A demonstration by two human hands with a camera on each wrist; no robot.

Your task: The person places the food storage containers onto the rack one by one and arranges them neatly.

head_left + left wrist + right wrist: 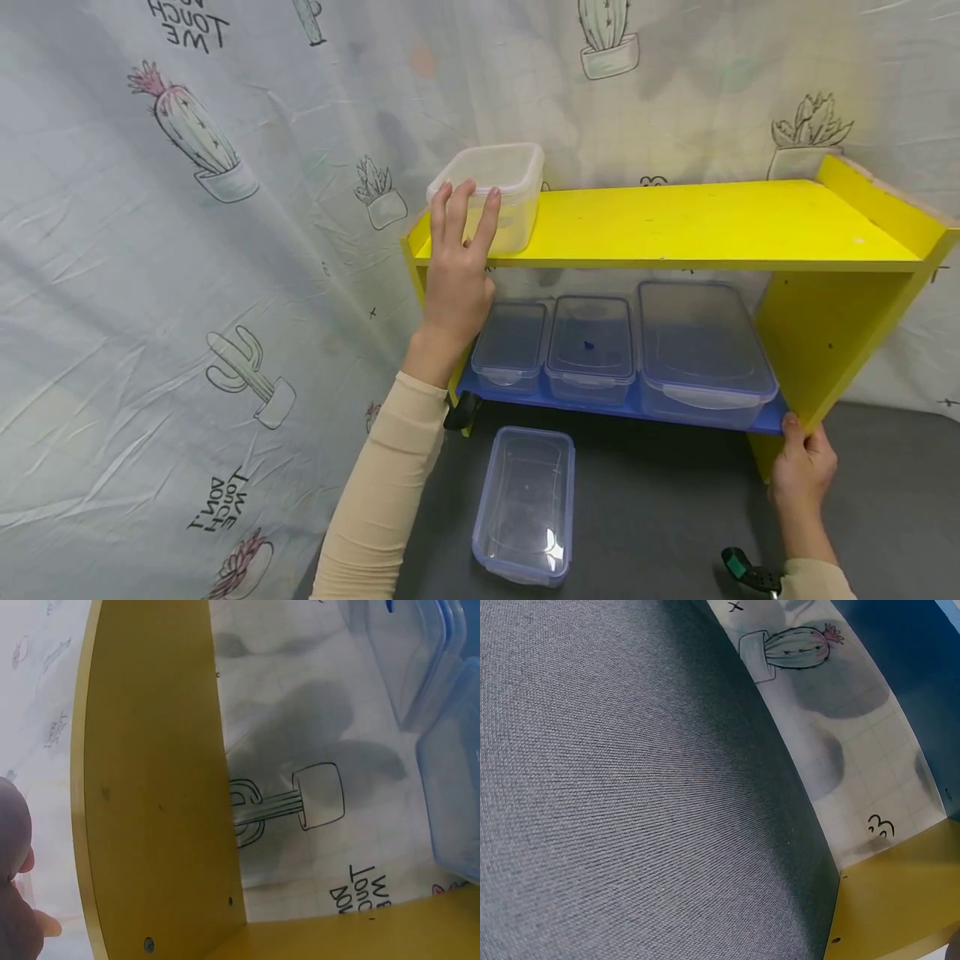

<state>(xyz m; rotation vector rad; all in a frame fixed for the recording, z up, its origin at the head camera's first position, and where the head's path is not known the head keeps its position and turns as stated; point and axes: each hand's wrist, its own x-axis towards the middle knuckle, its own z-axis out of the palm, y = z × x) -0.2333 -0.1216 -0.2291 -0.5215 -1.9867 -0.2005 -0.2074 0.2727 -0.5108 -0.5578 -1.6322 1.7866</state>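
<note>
On the left end of the yellow shelf unit's (697,221) top stands a clear plastic container (517,208). My left hand (459,283) is at its front, with several fingers extended up against it; the thumb is mostly hidden in the head view. In the left wrist view only part of that hand (16,877) shows, beyond the yellow board. My right hand (804,471) grips the lower front edge of the unit's right side panel, thumb by the corner of the blue lower shelf (705,423). A sliver of it shows at the right wrist view's edge.
Three lidded clear containers, two smaller (512,337) (590,337) and one large (701,337), stand on the blue shelf. Another clear container with a bluish rim (525,504) lies on the dark grey tabletop (645,517). A cactus-print curtain (300,208) hangs behind and left.
</note>
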